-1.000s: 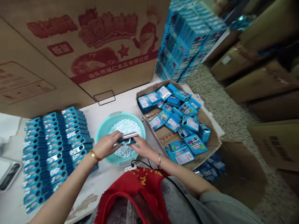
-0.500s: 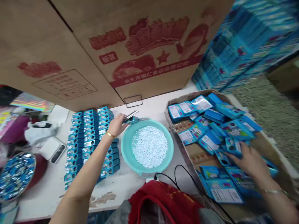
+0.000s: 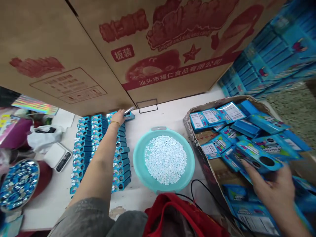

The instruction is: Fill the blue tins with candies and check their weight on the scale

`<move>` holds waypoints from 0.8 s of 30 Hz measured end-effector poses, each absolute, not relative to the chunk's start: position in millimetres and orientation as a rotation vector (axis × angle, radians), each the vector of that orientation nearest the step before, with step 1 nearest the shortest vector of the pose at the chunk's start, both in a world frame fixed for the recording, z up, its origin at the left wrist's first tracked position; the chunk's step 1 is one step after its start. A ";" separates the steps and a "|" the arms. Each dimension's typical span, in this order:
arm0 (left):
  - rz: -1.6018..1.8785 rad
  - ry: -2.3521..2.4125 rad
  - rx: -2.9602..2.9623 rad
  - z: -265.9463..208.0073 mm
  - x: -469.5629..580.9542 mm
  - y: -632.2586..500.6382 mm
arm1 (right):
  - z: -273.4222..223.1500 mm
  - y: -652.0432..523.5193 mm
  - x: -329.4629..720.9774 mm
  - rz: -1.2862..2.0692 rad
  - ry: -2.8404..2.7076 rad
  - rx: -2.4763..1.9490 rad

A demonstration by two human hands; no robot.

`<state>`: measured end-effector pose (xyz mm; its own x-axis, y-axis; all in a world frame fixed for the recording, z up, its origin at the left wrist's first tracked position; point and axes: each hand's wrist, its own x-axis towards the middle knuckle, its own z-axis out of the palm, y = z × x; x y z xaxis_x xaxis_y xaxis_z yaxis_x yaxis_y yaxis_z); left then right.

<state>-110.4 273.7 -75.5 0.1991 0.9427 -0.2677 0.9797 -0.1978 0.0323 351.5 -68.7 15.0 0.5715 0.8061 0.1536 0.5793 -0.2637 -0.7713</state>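
Observation:
My left hand (image 3: 118, 117) is closed at the far end of the nearest row of small blue boxes. A slim silver tool (image 3: 129, 110) sticks out of it; its kind is not clear. Under the tool, a blue candy box (image 3: 129, 116) with a round dark window lies at my fingers. On the right, my right hand (image 3: 274, 187) grips another blue candy box (image 3: 258, 157), tilted, above the loose boxes in a cardboard tray (image 3: 195, 138). Between my hands stands a turquoise basin (image 3: 138, 158) holding small pale candies (image 3: 166, 159).
Rows of blue boxes (image 3: 81, 144) stand left of the basin. Further left are a white scale (image 3: 58, 157) and a red tub (image 3: 44, 174) of shiny blue pieces. Large cartons (image 3: 158, 75) wall off the back. Stacked blue packs (image 3: 278, 59) rise at back right. A black cable (image 3: 209, 194) crosses in front.
My left hand has moved from the basin's rim to the far end of the box row, carrying tool and box. My right hand has lifted a box from the tray. The view has shifted.

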 end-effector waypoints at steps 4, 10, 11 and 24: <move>-0.020 1.865 2.288 -68.5 -101.1 253.0 | 21.1 -61.4 300.3 0.726 -0.829 -1.779; -0.015 1.171 2.430 -73.5 -35.3 121.1 | -29.8 -76.9 260.8 1.301 -0.492 -1.571; -0.138 1.170 2.413 -81.8 -21.1 100.5 | -38.2 -78.8 258.0 1.334 -0.452 -1.547; -0.308 0.943 2.272 -135.3 38.2 -4.7 | -70.6 -83.7 253.7 1.336 -0.416 -1.437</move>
<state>38.2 -4.7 -135.3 0.7136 0.5472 -0.4373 0.6998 -0.5296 0.4793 253.7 -83.7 -70.6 0.3081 0.8152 -0.4904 -0.3927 -0.3605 -0.8461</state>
